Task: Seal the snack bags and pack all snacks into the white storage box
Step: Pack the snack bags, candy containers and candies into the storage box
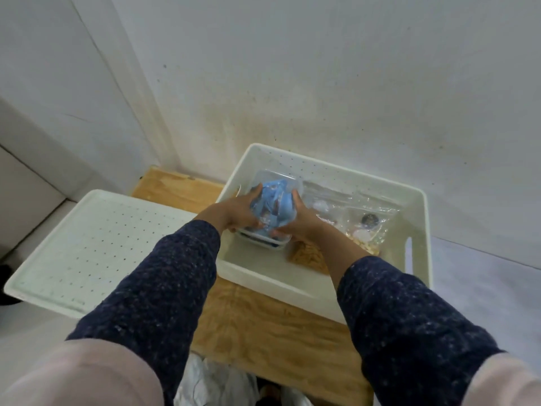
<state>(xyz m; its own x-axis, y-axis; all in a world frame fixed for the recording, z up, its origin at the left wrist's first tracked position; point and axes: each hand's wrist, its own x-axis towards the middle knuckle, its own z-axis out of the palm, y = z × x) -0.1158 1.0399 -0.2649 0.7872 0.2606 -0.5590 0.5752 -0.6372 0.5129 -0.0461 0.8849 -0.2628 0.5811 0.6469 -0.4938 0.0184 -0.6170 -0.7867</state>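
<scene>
No brand, label or writing is proving legible anywhere in view. The white storage box (328, 177) is sitting on the wooden bench (263, 326), pushed up against the white wall (322, 68), its far inner wall dotted with small holes. Inside it, the person's left hand (238, 210) and right hand (298, 219) are both reaching in and grasping a clear snack bag (273, 205) stuffed with blue-wrapped items, fingers curling around either side of it. The bag is resting over what is appearing to be a stack of flat white containers (263, 241), though only their front edges are showing beneath the hands. To the right, still inside the box, a clear zip bag (348, 218) is lying with pale and dark pieces in it; what they are is too blurred to make out. A bag of tan snacks (307, 254) is lying partly hidden under the right forearm. The white lid (87, 244) is lying flat on the left, overhanging the bench edge. Dark speckled sleeves (164, 288) are covering both forearms. A crumpled white item (210, 382) is cut off at the bottom edge.
</scene>
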